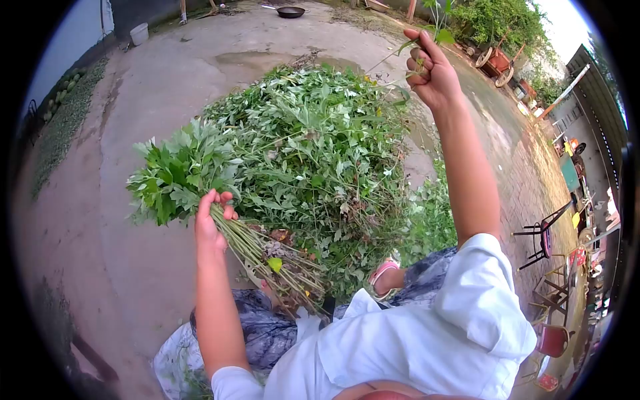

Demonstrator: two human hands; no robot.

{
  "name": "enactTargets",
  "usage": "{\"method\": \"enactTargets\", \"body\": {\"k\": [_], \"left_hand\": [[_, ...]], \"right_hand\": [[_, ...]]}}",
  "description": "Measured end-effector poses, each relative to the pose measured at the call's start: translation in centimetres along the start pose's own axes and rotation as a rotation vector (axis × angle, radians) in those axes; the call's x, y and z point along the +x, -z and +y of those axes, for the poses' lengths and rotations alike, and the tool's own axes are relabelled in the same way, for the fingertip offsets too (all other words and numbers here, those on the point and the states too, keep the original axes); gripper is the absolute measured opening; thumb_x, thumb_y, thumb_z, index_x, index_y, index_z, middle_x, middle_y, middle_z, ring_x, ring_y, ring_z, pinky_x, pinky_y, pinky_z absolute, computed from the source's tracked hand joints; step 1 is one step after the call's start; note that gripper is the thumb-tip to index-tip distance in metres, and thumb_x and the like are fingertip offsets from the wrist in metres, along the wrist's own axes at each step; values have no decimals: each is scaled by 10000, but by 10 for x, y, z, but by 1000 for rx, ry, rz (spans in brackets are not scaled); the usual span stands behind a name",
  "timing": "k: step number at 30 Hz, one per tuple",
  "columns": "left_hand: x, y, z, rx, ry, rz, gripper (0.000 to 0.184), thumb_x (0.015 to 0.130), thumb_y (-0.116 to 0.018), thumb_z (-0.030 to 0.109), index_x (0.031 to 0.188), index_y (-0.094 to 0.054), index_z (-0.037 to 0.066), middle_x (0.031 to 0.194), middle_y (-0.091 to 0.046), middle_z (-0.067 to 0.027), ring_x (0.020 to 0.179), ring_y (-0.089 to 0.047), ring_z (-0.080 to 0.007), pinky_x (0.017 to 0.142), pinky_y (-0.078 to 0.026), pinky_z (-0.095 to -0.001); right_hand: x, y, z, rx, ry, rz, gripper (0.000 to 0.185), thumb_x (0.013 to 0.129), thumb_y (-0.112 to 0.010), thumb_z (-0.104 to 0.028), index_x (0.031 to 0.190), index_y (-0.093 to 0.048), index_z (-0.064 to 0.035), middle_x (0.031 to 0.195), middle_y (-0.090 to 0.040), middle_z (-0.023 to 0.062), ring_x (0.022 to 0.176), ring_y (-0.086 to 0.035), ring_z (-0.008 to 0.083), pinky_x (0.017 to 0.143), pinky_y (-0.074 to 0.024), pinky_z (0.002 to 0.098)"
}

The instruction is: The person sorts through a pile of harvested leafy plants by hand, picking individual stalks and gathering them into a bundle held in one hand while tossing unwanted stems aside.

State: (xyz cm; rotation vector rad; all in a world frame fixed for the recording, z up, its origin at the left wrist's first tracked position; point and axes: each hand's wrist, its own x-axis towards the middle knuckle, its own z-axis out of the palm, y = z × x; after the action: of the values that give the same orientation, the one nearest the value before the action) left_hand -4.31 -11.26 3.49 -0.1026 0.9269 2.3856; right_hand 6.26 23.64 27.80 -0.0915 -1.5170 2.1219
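My left hand [213, 217] is wrapped round a bundle of leafy stems [177, 180]. The bundle's green leaves point up and to the left, and its bare stems [267, 260] fan down towards my lap. My right hand [432, 72] is raised at the upper right, its fingers closed on a thin leafy stem. Leaves of that stem [440, 30] stick out above the fingers. Between the hands lies a large heap of cut leafy plants [313, 147], partly behind the bundle.
Concrete ground [153, 87] surrounds the heap. A black pan [291, 12] and a white bucket [139, 34] stand at the back. On the right are a dark chair [543, 233], a wooden stool [553, 290] and a cart [499, 61]. My pink sandal [383, 273] is beside the heap.
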Motion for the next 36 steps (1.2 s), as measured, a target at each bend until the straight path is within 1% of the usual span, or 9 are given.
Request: {"method": "enactTargets", "body": {"k": [4,12,15,17,21,27,30,34,36], "left_hand": [[2,-17,-6,-43,-1,-118,159,824,-485,213,720,-417,113,1031,-559,-133,575,-479,-116,526,-450,-277],[25,-20,-15,-91,50,-189,181,824,-483,218,686,-411,124,1032,-575,-117,732,-561,-146,557,-475,-274],[21,-33,-17,-169,110,-466,213,847,-435,247,685,-409,111,1154,-503,-142,817,-568,-194,652,-490,-333],[8,-49,-14,-220,83,-510,226,853,-417,249,681,-410,103,1183,-469,-160,832,-562,-231,671,-497,-361],[-24,-85,-2,-260,6,-615,254,859,-401,267,677,-430,93,1252,-381,-203,880,-541,-308,765,-483,-435],[-11,-72,-11,-240,46,-682,187,817,-513,279,775,-518,97,1202,-440,-201,675,-592,-202,754,-475,-412],[-20,-80,-9,-154,-74,-587,136,796,-532,227,837,-526,98,938,-562,-95,486,-379,-85,611,-401,-313],[-10,-69,-9,-131,-37,-727,191,802,-518,201,932,-528,61,943,-558,-94,576,-483,-140,643,-440,-336],[-24,-82,-4,-22,-27,-429,230,773,-532,144,975,-520,35,908,-558,-69,634,-504,-151,652,-445,-327]], "right_hand": [[-6,-27,-2,196,-11,-132,263,897,-418,-253,1050,-493,-54,503,-233,-86,420,-175,18,359,-143,165],[-12,-86,-32,547,-24,-646,263,905,-375,-267,985,-515,-60,504,-283,-40,413,-231,62,367,-191,209],[-18,-107,-35,577,-27,-728,342,887,-379,-382,949,-548,-92,530,-350,-3,422,-309,103,399,-270,232],[-13,-107,-24,468,49,-693,279,913,-374,-255,1040,-488,-36,487,-252,-56,414,-194,43,364,-166,195],[-16,-111,-3,338,32,-484,284,899,-406,-273,1034,-489,-36,487,-245,-76,423,-204,21,356,-174,170],[-18,-105,5,62,111,-317,284,894,-423,-285,1009,-520,-44,491,-235,-81,419,-186,15,370,-152,172],[-7,-87,0,-78,109,-198,288,886,-440,-297,993,-543,-50,493,-234,-83,421,-179,13,378,-150,177],[11,-61,-14,-215,134,-73,277,874,-463,-299,980,-561,-62,500,-255,-86,422,-184,13,384,-154,169],[19,-49,-26,-243,155,-36,271,873,-466,-294,982,-563,-65,502,-256,-87,423,-187,13,384,-153,169]]}}
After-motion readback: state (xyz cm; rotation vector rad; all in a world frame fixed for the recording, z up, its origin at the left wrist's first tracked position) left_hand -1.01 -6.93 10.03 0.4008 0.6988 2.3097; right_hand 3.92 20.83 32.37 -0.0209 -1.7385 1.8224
